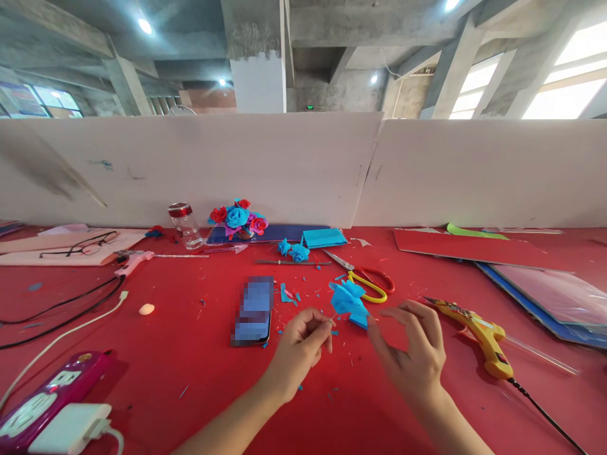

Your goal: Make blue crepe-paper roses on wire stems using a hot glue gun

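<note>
My left hand is closed in a pinch on the thin stem of a blue paper flower, held above the red table just ahead of me. The bloom leans toward my right hand, whose thumb and fingers are apart. Its thumb tip is beside the lowest petal; whether it touches, I cannot tell. Behind the bloom lie scissors with red and yellow handles. Two small blue paper flowers rest farther back, by a folded blue paper sheet. Blue scraps are scattered around.
A phone lies left of my hands. To the right is a yellow glue gun with its cord. A paper bouquet and a glass jar stand near the white partition. A purple power strip sits front left.
</note>
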A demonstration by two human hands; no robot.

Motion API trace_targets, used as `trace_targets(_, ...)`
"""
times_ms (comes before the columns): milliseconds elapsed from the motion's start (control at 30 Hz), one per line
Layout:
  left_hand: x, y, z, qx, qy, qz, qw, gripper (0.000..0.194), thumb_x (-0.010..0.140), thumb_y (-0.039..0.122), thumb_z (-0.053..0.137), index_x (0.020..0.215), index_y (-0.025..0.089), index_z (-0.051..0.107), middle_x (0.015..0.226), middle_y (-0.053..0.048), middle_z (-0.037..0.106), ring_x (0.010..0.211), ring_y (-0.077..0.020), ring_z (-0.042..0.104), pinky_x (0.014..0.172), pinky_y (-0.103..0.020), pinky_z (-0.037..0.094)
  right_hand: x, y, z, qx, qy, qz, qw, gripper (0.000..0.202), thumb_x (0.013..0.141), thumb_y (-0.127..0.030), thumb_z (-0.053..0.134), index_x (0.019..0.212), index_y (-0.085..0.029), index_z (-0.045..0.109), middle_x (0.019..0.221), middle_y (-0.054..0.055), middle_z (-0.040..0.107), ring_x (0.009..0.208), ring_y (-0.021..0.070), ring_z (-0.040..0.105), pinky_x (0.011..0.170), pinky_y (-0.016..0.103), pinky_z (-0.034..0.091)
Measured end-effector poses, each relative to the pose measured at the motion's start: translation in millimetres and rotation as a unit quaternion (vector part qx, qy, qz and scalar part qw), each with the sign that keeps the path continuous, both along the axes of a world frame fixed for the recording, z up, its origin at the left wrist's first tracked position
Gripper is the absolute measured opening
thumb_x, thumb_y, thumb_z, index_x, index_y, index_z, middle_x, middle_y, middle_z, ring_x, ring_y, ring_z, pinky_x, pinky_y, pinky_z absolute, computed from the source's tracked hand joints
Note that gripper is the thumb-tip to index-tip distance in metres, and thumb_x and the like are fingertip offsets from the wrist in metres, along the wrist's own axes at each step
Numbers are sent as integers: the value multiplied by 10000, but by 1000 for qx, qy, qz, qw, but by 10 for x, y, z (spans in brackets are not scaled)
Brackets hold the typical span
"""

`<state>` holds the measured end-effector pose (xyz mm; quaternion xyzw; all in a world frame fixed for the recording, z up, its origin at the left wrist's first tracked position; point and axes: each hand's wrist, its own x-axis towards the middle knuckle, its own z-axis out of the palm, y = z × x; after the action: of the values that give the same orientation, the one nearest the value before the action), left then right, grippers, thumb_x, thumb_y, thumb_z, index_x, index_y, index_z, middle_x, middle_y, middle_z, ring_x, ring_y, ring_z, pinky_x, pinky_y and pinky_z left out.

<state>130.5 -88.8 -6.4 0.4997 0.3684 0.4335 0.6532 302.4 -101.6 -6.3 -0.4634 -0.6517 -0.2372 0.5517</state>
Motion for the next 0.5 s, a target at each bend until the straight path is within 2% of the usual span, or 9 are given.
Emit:
trace_targets(133,-14,25,-29,20,-38,18,999,156,823,337,534,808,182,532,602,51,498,444,-47,290,444,-195,242,12,-48,36,43,24,17,999,162,745,-76,595,828,-209,554,777,19,485,653,150,492,567,290,443)
trace_targets(267,-26,21,-49,66,-2,40,997,162,839,330,531,771,185,555,668,21,535,589,-87,410,563,-207,342,13,-80,15,41,17,79,996,191,748,-24,534,822,-200,539,740,19,498,592,136,465,483,258,394)
trace_targets(400,-25,8,-48,126,15,20,992,202,845,323,524,717,177,580,664,18,533,629,-101,433,607,-212,376,-26,-69,-14,-65,61,139,986,172,766,-31,506,803,-199,520,697,9,508,597,135,480,510,255,400)
trace_targets(500,-16,12,-39,157,11,-6,987,207,836,298,536,691,169,610,629,19,546,571,-91,411,562,-198,382,-63,-42,-10,-178,87,217,956,133,768,-73,514,794,-201,537,747,23,543,626,135,510,533,245,431)
